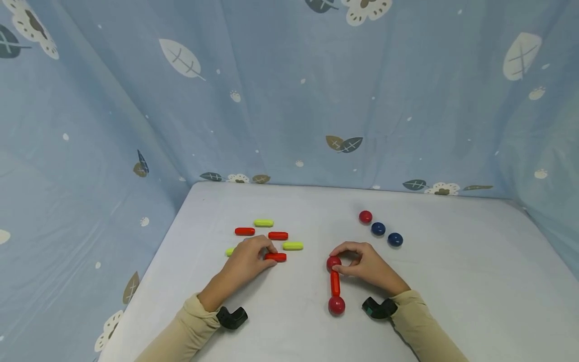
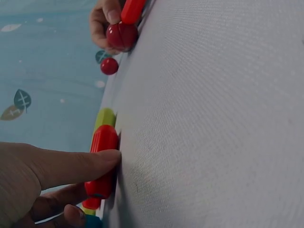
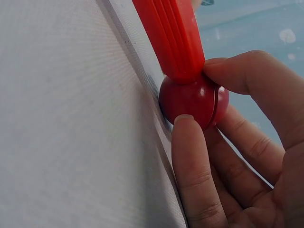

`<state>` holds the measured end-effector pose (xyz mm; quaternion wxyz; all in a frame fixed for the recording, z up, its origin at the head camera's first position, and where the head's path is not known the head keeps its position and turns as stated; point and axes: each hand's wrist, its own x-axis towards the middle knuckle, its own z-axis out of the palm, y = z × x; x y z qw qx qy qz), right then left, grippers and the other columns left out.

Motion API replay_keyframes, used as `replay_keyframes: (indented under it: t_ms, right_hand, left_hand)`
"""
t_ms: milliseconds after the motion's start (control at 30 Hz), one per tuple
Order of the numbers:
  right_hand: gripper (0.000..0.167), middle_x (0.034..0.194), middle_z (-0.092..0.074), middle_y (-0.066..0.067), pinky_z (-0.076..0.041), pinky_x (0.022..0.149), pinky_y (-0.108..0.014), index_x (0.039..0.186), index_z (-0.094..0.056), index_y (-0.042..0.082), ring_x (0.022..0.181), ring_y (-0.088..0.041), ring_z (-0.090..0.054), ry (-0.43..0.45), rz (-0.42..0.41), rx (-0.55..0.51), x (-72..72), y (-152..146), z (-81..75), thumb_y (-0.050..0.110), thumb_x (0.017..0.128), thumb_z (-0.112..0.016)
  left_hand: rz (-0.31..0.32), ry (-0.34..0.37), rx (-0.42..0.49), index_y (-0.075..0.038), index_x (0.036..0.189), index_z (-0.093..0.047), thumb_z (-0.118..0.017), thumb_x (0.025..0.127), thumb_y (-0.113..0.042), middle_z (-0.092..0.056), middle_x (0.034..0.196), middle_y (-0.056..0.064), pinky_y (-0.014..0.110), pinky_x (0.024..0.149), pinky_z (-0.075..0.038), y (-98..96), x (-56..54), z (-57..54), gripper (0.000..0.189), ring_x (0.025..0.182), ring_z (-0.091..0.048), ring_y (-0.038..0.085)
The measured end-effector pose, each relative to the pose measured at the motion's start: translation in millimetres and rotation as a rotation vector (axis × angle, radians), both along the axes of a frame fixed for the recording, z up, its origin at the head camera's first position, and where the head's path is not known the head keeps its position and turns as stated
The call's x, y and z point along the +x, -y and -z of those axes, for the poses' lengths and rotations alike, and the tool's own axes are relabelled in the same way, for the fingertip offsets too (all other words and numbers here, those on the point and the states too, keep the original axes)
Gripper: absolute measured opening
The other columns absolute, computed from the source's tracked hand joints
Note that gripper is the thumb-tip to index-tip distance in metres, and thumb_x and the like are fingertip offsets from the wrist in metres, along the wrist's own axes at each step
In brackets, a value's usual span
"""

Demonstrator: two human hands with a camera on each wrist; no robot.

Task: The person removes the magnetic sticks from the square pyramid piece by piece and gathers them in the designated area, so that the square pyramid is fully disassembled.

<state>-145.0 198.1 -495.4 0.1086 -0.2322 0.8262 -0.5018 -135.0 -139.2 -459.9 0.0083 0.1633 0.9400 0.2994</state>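
Observation:
My left hand [image 1: 246, 257] pinches a ridged red stick [image 1: 277, 257] lying on the white table, thumb across it in the left wrist view. On the right, my right hand [image 1: 370, 265] holds a glossy red ball [image 3: 190, 99] between thumb and fingers. That ball touches the far end of another red stick [image 1: 335, 285], and a second red ball [image 1: 336, 305] sits at its near end. Together they form a dumbbell shape pointing away from me on the table.
Around the left hand lie more red sticks [image 1: 278, 235] and yellow-green sticks [image 1: 292, 246]; a blue piece [image 2: 93, 221] is partly hidden by its fingers. Beyond the right hand, a loose red ball [image 1: 365, 216] and two dark blue balls [image 1: 378, 229] form a diagonal row. A blue patterned curtain [image 1: 289, 110] hangs behind.

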Motion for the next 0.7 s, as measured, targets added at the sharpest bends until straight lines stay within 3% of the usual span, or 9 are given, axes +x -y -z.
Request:
replay_keyframes:
  t_ms: [300, 467, 567, 700]
  right_hand:
    - [0.027, 0.113, -0.074, 0.002, -0.06, 0.071, -0.026, 0.113, -0.075, 0.023, 0.101, -0.007, -0.063, 0.022, -0.004, -0.004, -0.6, -0.8, 1.0, 0.019, 0.087, -0.083]
    - [0.028, 0.114, -0.074, 0.002, -0.059, 0.068, -0.026, 0.112, -0.075, 0.023, 0.101, -0.009, -0.063, 0.018, 0.0, -0.003, 0.3, 0.1, -0.2, 0.017, 0.087, -0.083]
    - [0.025, 0.11, -0.074, 0.004, -0.058, 0.067, -0.026, 0.11, -0.074, 0.025, 0.099, -0.009, -0.063, 0.014, 0.012, 0.005, 0.9, 0.7, -0.8, 0.02, 0.087, -0.084]
    - [0.024, 0.105, -0.075, 0.007, -0.057, 0.068, -0.024, 0.108, -0.075, 0.025, 0.098, -0.007, -0.063, -0.016, 0.016, 0.009, 0.8, 1.3, 0.2, 0.025, 0.086, -0.085]
  left_hand:
    - [0.046, -0.036, 0.04, -0.018, 0.098, -0.076, -0.088, 0.082, -0.016, -0.071, 0.095, -0.006, 0.022, 0.067, -0.045, -2.3, 1.3, -4.3, 0.019, 0.073, -0.052, 0.01]
    - [0.126, -0.03, 0.116, -0.016, 0.1, -0.076, -0.084, 0.087, -0.022, -0.064, 0.083, -0.006, 0.021, 0.061, -0.042, -11.5, 5.3, -8.0, 0.016, 0.065, -0.047, 0.006]
    - [0.176, 0.017, 0.141, -0.016, 0.103, -0.077, -0.082, 0.09, -0.026, -0.061, 0.079, -0.008, 0.021, 0.062, -0.043, -23.4, 8.5, -7.7, 0.017, 0.067, -0.048, 0.005]
    - [0.225, 0.113, 0.161, -0.019, 0.105, -0.077, -0.078, 0.093, -0.036, -0.069, 0.088, -0.013, 0.02, 0.064, -0.045, -44.6, 12.2, -3.6, 0.021, 0.068, -0.052, 0.005]
